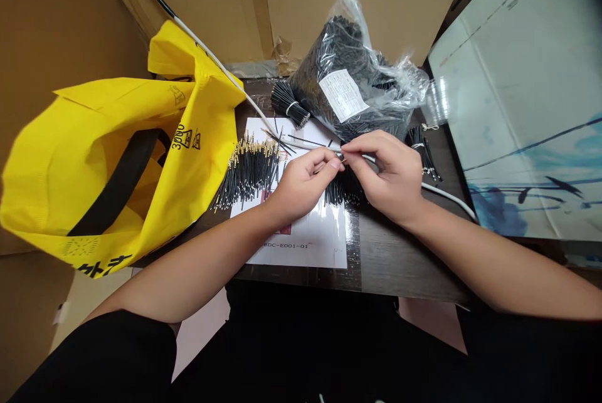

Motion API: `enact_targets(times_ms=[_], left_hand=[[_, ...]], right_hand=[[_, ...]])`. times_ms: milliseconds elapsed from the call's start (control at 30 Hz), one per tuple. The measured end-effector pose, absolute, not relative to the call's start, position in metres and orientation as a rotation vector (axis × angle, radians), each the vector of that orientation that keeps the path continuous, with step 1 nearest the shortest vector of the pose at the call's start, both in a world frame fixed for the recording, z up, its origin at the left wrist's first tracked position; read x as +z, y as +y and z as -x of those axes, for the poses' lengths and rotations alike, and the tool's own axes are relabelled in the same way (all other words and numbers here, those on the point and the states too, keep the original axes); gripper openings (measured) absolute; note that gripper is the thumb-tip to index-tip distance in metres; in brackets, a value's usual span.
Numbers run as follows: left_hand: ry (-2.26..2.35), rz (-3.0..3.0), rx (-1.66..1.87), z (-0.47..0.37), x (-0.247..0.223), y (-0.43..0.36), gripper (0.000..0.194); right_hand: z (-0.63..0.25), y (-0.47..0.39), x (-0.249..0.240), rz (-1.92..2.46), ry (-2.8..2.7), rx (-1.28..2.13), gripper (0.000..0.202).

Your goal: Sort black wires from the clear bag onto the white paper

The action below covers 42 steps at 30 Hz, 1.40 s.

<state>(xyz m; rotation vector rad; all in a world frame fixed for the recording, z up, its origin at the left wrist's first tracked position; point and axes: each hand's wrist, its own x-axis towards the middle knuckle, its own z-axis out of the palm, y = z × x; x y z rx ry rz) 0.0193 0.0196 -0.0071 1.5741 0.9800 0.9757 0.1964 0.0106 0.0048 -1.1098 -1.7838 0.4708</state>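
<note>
My left hand [308, 178] and my right hand [389, 170] meet over the middle of the table, thumb and forefinger closed on each. Between their fingertips shows a thin wire piece with a gold-coloured tip [343, 160], mostly hidden by the fingers. Beneath and behind the hands lies a pile of short black wires [336, 193] with silvery ends, partly covered. Left of my left hand is a heap of black wires with gold-coloured tips [251, 168]. A few loose wires [284, 143] lie behind it. Both heaps rest at least partly on a white printed sheet [305, 252].
A clear plastic bag of black wires [324, 55] stands at the back, with tied wire bundles [290, 104] beside it. An open yellow bag [202, 115] is at left. A white cable [226, 71] crosses the table behind my hands. Cardboard [357, 2] walls the back; a painted panel [522, 108] stands right.
</note>
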Motion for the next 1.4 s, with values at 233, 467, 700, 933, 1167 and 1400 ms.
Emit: enact_targets(times_ms=[233,467,700,933,1167,1400], left_hand=[[0.96,-1.607,1.019,-0.019,-0.009,0.022,0.022],[0.95,-1.603,0.986,-0.017,-0.013,0.022,0.021],[0.94,-1.531,0.996,-0.02,-0.009,0.02,0.019],[0.888,-1.447,0.994,-0.021,-0.01,0.021,0.018],[0.845,-1.469,1.016,-0.021,-0.011,0.022,0.017],[0.842,-1.456,1.003,-0.021,-0.012,0.021,0.021]], right_hand=[[-0.192,0.01,-0.005,1.136,-1.585,0.508,0.009],[-0.191,0.01,-0.011,1.121,-1.502,0.604,0.007],[-0.19,0.009,-0.012,1.073,-1.426,0.75,0.018],[-0.193,0.011,-0.014,1.072,-1.432,0.674,0.016],[-0.194,0.014,-0.017,0.98,-1.423,0.645,0.013],[-0.195,0.014,-0.017,0.953,-1.47,0.643,0.011]])
